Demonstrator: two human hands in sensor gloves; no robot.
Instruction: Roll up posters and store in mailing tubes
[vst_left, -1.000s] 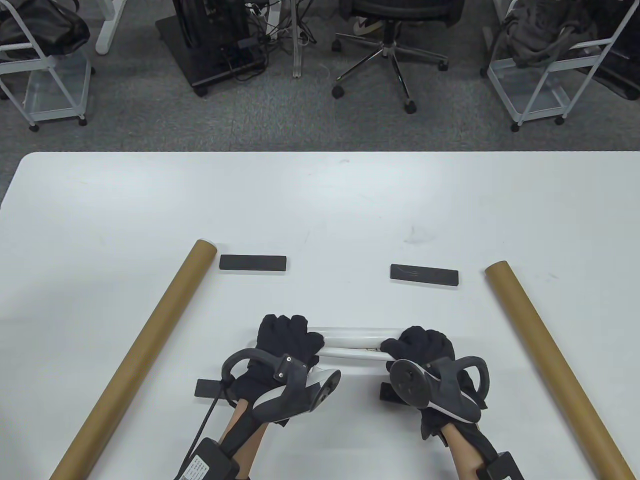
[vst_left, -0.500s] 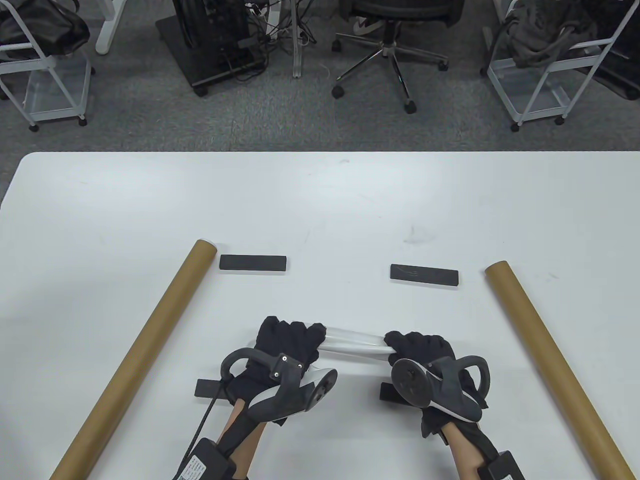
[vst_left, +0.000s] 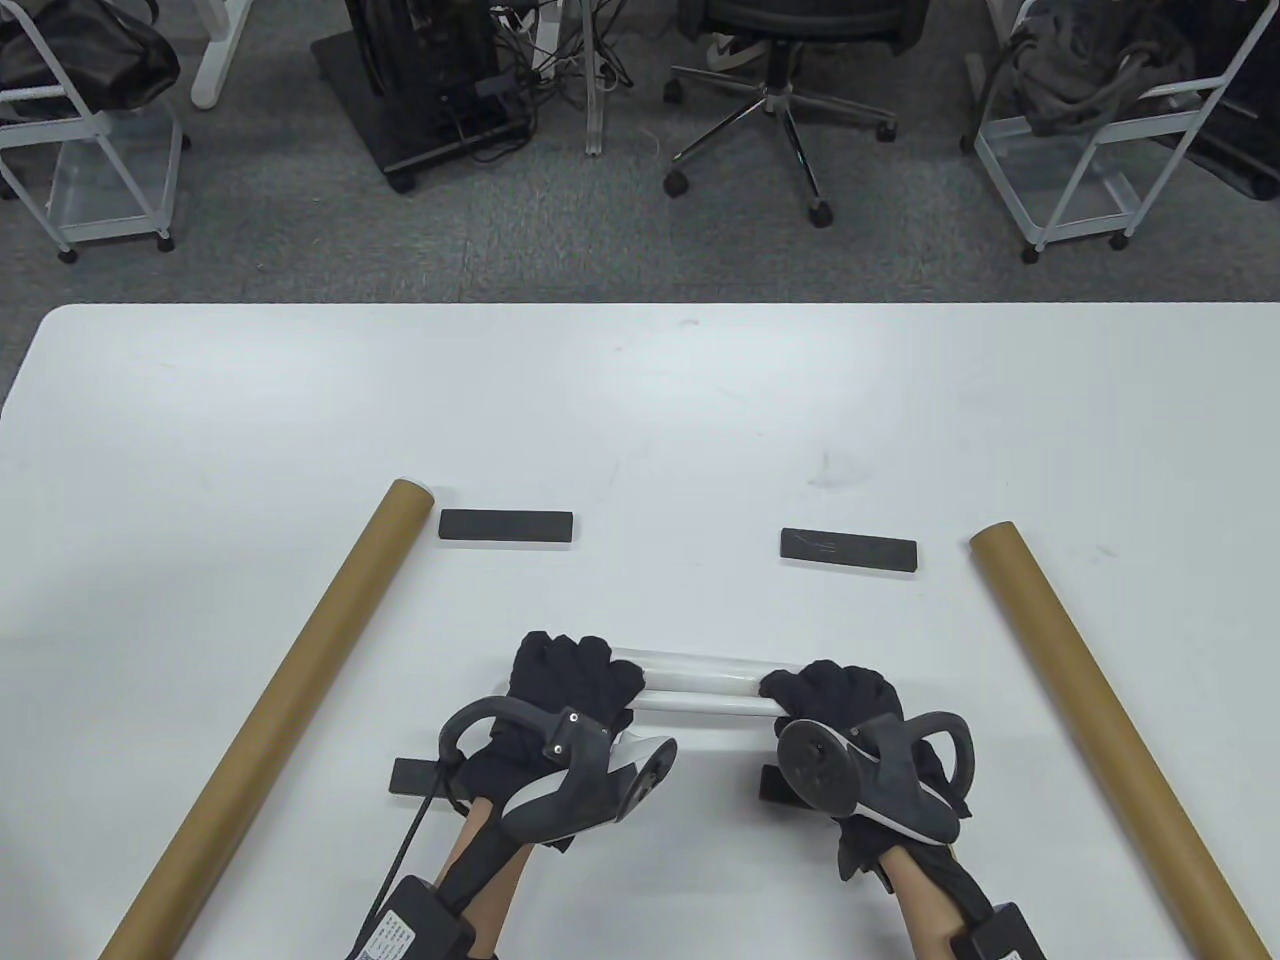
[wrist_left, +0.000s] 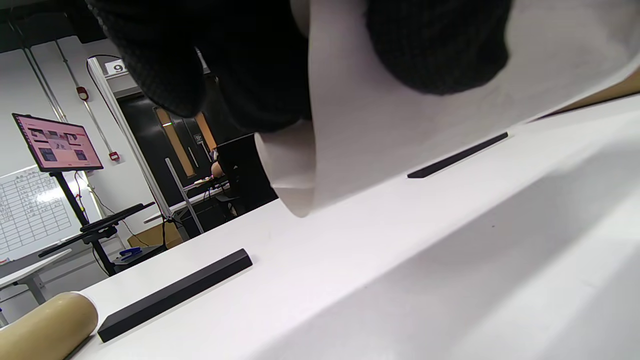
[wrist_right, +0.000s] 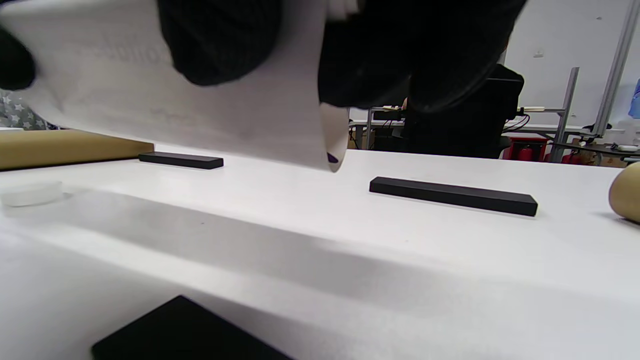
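Note:
A white poster (vst_left: 700, 685) is rolled into a tight horizontal roll near the table's front edge. My left hand (vst_left: 572, 680) grips its left end with curled fingers, and my right hand (vst_left: 832, 697) grips its right end. Both wrist views show the roll held just above the table, with the poster (wrist_left: 390, 135) under the left hand's glove fingers (wrist_left: 435, 45) and the poster (wrist_right: 200, 115) under the right hand's. Two brown mailing tubes lie on the table: the left tube (vst_left: 280, 700) runs diagonally on the left, and the right tube (vst_left: 1090, 720) on the right.
Four black weight bars lie on the white table (vst_left: 640, 400): one far left (vst_left: 506, 526), one far right (vst_left: 848, 550), one near left (vst_left: 415, 777) and one near right (vst_left: 778, 783), both partly under my hands. An office chair (vst_left: 780, 90) and wire carts stand beyond the table.
Both hands have turned the roll slightly in place, and the poster looks wound tighter. Hands stay at the same spots; tubes and bars have not moved.

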